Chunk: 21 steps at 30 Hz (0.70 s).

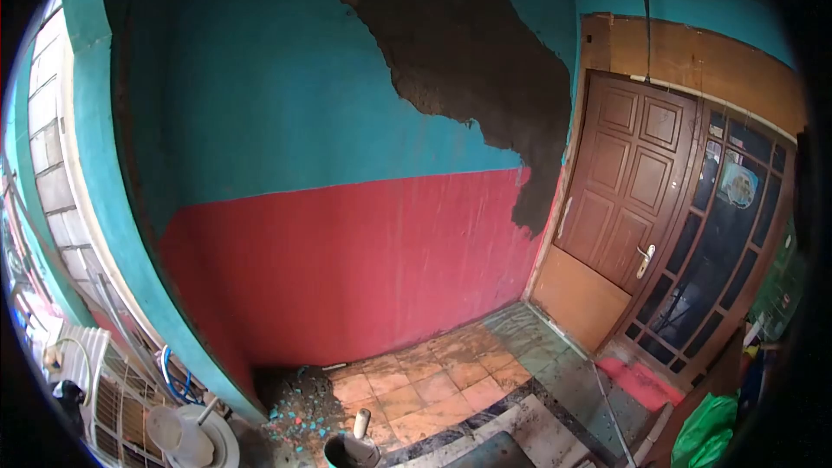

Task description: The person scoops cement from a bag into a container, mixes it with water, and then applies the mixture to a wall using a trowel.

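Note:
Neither of my hands shows in the head view. Ahead stands a wall painted teal (260,104) above and red (364,269) below. A large dark grey patch of plaster (477,43) spreads over its upper right and runs down towards the door frame. At the bottom edge, a dark bucket (336,453) is partly cut off. A tool with a pale handle (361,423), perhaps a trowel, stands in or against it; its lower part is hard to make out.
A brown panelled door (637,173) is closed at the right, beside a glazed panel (715,225). Rubble and paint chips (299,412) lie on the tiled floor (433,381). A white rack (117,390) and a clear container (178,433) stand left; a green bag (706,433) lies right.

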Each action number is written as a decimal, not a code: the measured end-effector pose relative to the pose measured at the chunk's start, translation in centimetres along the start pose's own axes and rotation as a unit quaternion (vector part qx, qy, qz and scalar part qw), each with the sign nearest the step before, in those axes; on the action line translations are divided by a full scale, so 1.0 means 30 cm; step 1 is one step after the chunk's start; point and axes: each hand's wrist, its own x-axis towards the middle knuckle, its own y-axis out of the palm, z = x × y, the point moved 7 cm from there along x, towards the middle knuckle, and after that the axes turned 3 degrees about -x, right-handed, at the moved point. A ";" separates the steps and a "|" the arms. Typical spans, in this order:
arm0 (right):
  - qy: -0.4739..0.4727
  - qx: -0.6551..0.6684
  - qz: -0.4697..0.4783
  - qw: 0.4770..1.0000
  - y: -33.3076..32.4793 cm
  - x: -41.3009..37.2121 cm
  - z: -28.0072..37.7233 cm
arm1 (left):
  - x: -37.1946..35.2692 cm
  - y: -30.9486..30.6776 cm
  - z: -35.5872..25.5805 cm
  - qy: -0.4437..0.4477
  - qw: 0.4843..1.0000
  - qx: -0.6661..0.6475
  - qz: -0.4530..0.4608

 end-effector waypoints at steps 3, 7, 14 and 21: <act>0.000 0.012 0.005 1.000 0.046 0.035 0.017 | 0.041 0.006 0.017 -0.004 1.000 0.001 -0.012; 0.004 0.029 0.014 0.999 0.100 0.060 0.037 | 0.081 0.014 0.060 0.006 0.999 0.013 -0.033; 0.013 0.057 0.018 0.998 0.173 0.058 0.052 | 0.154 0.020 0.135 0.048 0.990 0.121 -0.053; 0.012 0.089 0.016 0.996 0.253 -0.008 0.061 | 0.179 -0.045 -0.021 0.023 0.989 0.066 0.132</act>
